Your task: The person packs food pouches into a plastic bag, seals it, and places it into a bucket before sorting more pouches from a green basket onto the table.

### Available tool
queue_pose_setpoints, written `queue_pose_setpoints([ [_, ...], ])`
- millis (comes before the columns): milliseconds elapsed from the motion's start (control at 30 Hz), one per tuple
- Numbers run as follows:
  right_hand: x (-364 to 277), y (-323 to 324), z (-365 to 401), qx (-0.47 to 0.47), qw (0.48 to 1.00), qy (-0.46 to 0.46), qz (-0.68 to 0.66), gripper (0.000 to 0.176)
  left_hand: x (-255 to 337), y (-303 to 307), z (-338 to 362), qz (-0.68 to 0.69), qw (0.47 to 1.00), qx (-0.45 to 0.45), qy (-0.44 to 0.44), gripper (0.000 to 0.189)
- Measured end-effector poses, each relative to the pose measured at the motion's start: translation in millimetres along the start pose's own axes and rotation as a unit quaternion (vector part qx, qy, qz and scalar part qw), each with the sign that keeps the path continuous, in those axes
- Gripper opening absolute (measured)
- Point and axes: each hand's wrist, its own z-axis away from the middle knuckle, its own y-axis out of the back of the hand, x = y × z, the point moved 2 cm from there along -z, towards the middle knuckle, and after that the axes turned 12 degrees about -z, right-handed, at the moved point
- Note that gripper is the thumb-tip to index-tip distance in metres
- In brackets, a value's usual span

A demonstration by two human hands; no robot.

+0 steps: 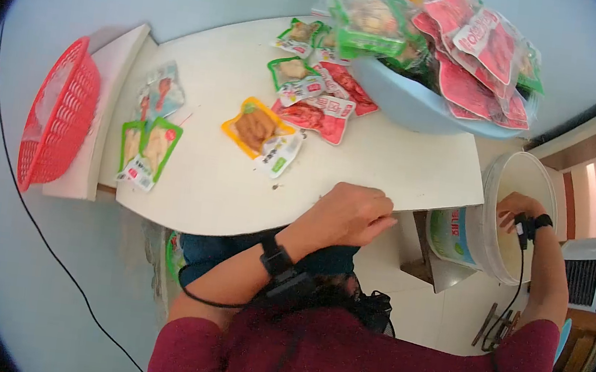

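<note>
Left hand [352,213]: back up, fingers curled into a loose fist, over the near edge of the white table [201,197], towards its near right corner. Right hand [518,209]: reached down inside the white bucket [484,240], which stood just off the right end of the table, its mouth tipped towards the person. Fingers there bent downward; could not tell whether they gripped anything. Both wrists wore black bands with cables; maroon sleeves above.

Nearest packet to the left hand was a yellow-edged one [251,129], lying flat around mid-table, its white-and-green end pointing towards the near edge. Beyond it, towards the far edge, red packets [313,116] overlapped, with a green-edged packet [293,70] lying partly over them. More green-edged packs lay behind, close to the far edge.

At the far right corner stood a light-blue basin [394,112], heaped above its rim with packets [479,49], red ones mostly to the right, green-edged to the left.

Near the left edge, a pale-blue clear packet [163,93] touched a twin green-edged pack [159,148], which lay nearer the person. Past that edge a red mesh basket [63,115] leaned on its side on a white ledge [121,70].
</note>
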Motion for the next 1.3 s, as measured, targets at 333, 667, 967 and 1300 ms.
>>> queue_pose_setpoints([
  [333, -98, -26, 168, 0.214, 0.925, 0.272, 0.158, 0.044, -6, -6, 7, 0.009, 1.000, 0.010, -0.028, 0.021],
  [667, -163, -217, 219, 0.107, 0.778, 0.617, 0.049, 0.030, -5, 88, 82, 0.005, 0.976, 0.209, 0.058, 0.008],
  [967, -241, -288, 167, 0.185, 0.646, 0.734, 0.098, 0.050, -59, 174, 204, -0.261, 0.849, 0.397, 0.232, 0.014],
  [1300, -243, -346, 142, 0.289, 0.633, 0.691, 0.194, 0.064, -112, 208, 252, -0.376, 0.789, 0.323, 0.362, 0.040],
])
